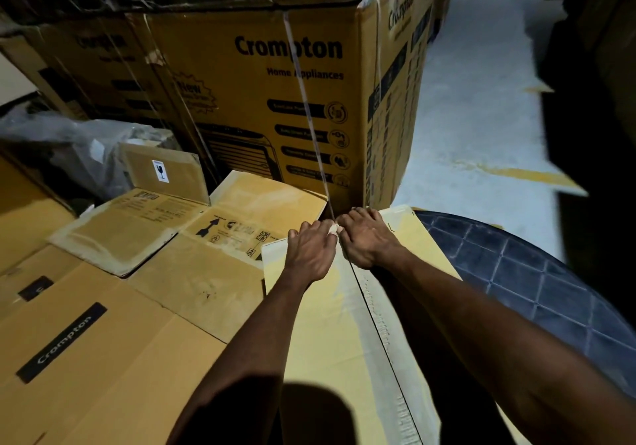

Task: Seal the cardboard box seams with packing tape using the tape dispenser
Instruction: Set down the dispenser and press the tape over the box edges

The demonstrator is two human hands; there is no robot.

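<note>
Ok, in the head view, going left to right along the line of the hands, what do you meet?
Flattened cardboard sheets → left hand → right hand, both at the far end of the box seam → dark quilted mat.

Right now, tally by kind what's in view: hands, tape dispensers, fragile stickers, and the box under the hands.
Hands: 2 (left hand, right hand)
Tape dispensers: 0 visible
Fragile sticker: 1
Box under the hands: 1
Total: 4

Left hand (311, 251), right hand (366, 238) — outstretched, palms down
</note>
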